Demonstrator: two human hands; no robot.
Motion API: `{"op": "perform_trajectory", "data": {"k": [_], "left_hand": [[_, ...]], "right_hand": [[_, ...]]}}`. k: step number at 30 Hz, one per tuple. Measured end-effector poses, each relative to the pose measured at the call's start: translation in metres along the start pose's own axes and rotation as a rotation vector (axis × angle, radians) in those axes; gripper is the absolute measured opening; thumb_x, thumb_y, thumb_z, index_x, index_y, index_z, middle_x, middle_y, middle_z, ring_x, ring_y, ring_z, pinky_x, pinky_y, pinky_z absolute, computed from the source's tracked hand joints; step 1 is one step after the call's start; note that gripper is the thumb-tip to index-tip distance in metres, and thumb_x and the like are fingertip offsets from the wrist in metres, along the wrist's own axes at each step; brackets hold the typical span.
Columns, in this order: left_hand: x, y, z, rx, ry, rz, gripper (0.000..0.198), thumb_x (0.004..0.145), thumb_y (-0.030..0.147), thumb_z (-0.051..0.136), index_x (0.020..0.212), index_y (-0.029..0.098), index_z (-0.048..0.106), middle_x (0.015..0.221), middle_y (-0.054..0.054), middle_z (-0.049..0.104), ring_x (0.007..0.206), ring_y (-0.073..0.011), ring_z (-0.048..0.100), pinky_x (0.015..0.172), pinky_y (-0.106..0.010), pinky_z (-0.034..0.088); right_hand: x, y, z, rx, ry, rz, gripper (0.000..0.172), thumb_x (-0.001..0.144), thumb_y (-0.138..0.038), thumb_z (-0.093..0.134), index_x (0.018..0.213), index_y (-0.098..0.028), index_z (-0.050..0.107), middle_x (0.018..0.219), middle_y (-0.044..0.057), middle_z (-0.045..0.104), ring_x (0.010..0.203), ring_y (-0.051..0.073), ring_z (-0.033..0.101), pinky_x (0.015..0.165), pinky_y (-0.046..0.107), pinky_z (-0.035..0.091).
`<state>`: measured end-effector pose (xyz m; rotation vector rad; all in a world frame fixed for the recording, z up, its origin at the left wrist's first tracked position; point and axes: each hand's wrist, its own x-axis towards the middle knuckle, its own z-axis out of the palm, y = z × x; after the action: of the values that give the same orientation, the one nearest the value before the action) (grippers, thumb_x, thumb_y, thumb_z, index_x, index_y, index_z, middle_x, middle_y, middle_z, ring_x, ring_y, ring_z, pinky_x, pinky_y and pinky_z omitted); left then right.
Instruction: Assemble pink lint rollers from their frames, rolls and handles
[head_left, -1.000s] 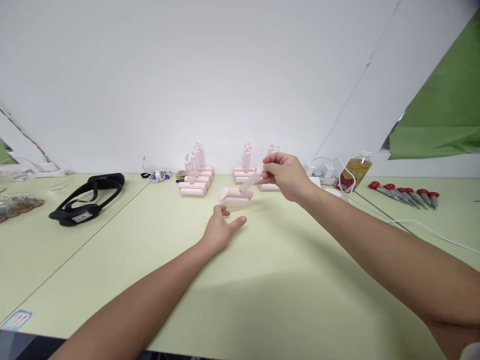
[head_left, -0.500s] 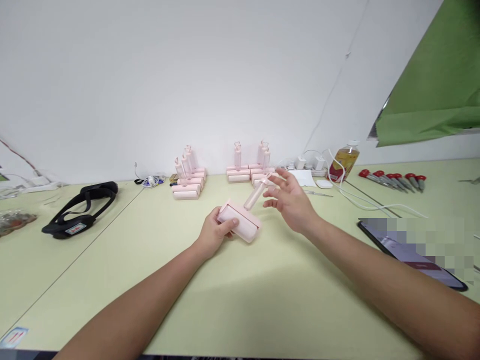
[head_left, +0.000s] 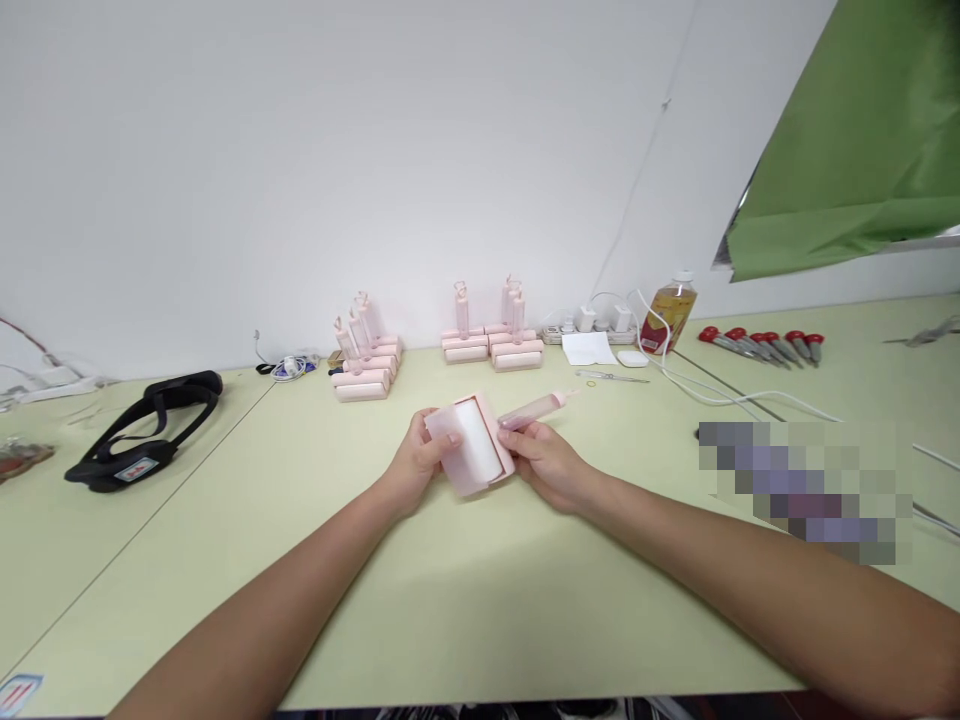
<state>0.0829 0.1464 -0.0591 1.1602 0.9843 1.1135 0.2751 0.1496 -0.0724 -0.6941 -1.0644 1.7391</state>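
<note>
A pink lint roller [head_left: 481, 440] is held between my two hands over the table, its clear pinkish handle [head_left: 534, 409] pointing up to the right. My left hand [head_left: 417, 462] pinches the pale cover flap [head_left: 448, 455], which stands swung away from the white roll inside. Close to where the handle meets the head, my right hand [head_left: 546, 462] grips the roller's right side, thumb on top. Some fingers of both hands are hidden behind it. Further back stand similar lint rollers, handles upright: a left group [head_left: 363, 384], a middle one [head_left: 465, 350] and a right group [head_left: 517, 353].
Black headgear with straps [head_left: 146, 430] lies at the left. Toward the right are a drink bottle [head_left: 667, 312], white cables [head_left: 705, 400], tweezers [head_left: 611, 377], a white paper sheet [head_left: 587, 348] and several red-capped tools [head_left: 765, 342]. A pixelated patch [head_left: 802, 490] covers the tablet's area.
My right hand has come down and left from beside the handle to grip the roller. The cover has opened, exposing the white roll, and the handle has tipped further right. The whole view has shifted slightly.
</note>
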Motion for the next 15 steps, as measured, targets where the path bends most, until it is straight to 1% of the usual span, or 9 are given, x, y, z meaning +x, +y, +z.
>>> {"op": "perform_trajectory", "data": {"k": [2, 4, 6, 8, 10, 11, 13, 15], "left_hand": [[0.001, 0.003, 0.001, -0.061, -0.026, 0.033, 0.067, 0.059, 0.052, 0.082, 0.108, 0.017, 0.051, 0.099, -0.006, 0.061, 0.088, -0.0192, 0.061, 0.072, -0.029, 0.05], [0.001, 0.007, 0.001, -0.081, -0.06, 0.039, 0.065, 0.06, 0.05, 0.082, 0.108, 0.018, 0.051, 0.098, -0.006, 0.063, 0.087, -0.0206, 0.063, 0.072, -0.031, 0.051], [0.002, 0.014, -0.001, -0.047, -0.049, 0.017, 0.061, 0.063, 0.051, 0.079, 0.106, 0.02, 0.051, 0.094, -0.004, 0.063, 0.081, -0.0201, 0.064, 0.069, -0.032, 0.051], [0.005, 0.021, -0.006, 0.022, 0.015, 0.015, 0.057, 0.067, 0.054, 0.075, 0.107, 0.021, 0.052, 0.092, -0.003, 0.063, 0.074, -0.0183, 0.063, 0.064, -0.031, 0.05], [0.013, 0.029, -0.012, 0.181, 0.064, 0.043, 0.058, 0.069, 0.055, 0.072, 0.113, 0.022, 0.055, 0.097, -0.005, 0.064, 0.075, -0.0182, 0.062, 0.064, -0.029, 0.049], [0.018, 0.032, -0.015, 0.307, 0.061, 0.063, 0.06, 0.069, 0.055, 0.073, 0.117, 0.022, 0.057, 0.102, -0.006, 0.065, 0.079, -0.0195, 0.063, 0.067, -0.029, 0.048], [0.031, 0.035, -0.016, 0.603, 0.022, 0.128, 0.062, 0.068, 0.051, 0.075, 0.121, 0.024, 0.06, 0.113, -0.007, 0.065, 0.094, -0.0242, 0.062, 0.079, -0.032, 0.047], [0.047, 0.034, -0.009, 0.847, -0.043, 0.226, 0.061, 0.068, 0.048, 0.076, 0.123, 0.025, 0.062, 0.122, -0.008, 0.063, 0.108, -0.0289, 0.059, 0.091, -0.035, 0.043]], "right_hand": [[0.001, 0.0, -0.003, 0.02, -0.036, -0.04, 0.027, 0.075, -0.037, 0.076, 0.095, -0.021, 0.069, 0.097, 0.006, 0.072, 0.092, 0.022, 0.065, 0.083, 0.034, 0.05], [0.002, 0.0, -0.005, 0.05, -0.021, -0.038, 0.028, 0.075, -0.038, 0.076, 0.098, -0.023, 0.068, 0.099, 0.005, 0.072, 0.093, 0.023, 0.065, 0.082, 0.035, 0.051], [0.005, -0.003, -0.008, 0.089, 0.071, -0.027, 0.029, 0.074, -0.039, 0.076, 0.097, -0.024, 0.066, 0.095, 0.003, 0.071, 0.089, 0.021, 0.065, 0.078, 0.033, 0.052], [0.009, -0.011, -0.013, 0.114, 0.207, -0.04, 0.026, 0.073, -0.039, 0.075, 0.092, -0.023, 0.065, 0.09, 0.0, 0.069, 0.084, 0.018, 0.064, 0.073, 0.03, 0.053], [0.013, -0.025, -0.021, 0.112, 0.331, -0.102, 0.023, 0.074, -0.037, 0.074, 0.087, -0.023, 0.062, 0.086, -0.001, 0.067, 0.08, 0.017, 0.063, 0.07, 0.027, 0.053], [0.015, -0.035, -0.025, 0.102, 0.375, -0.152, 0.021, 0.075, -0.036, 0.072, 0.086, -0.023, 0.061, 0.085, -0.002, 0.066, 0.08, 0.016, 0.062, 0.069, 0.027, 0.053], [0.013, -0.055, -0.034, 0.079, 0.457, -0.243, 0.016, 0.078, -0.035, 0.068, 0.086, -0.024, 0.059, 0.088, -0.002, 0.066, 0.082, 0.016, 0.062, 0.067, 0.025, 0.053], [0.006, -0.073, -0.042, 0.025, 0.496, -0.318, 0.016, 0.081, -0.036, 0.064, 0.089, -0.025, 0.059, 0.096, -0.001, 0.066, 0.088, 0.017, 0.063, 0.068, 0.026, 0.054]]}}
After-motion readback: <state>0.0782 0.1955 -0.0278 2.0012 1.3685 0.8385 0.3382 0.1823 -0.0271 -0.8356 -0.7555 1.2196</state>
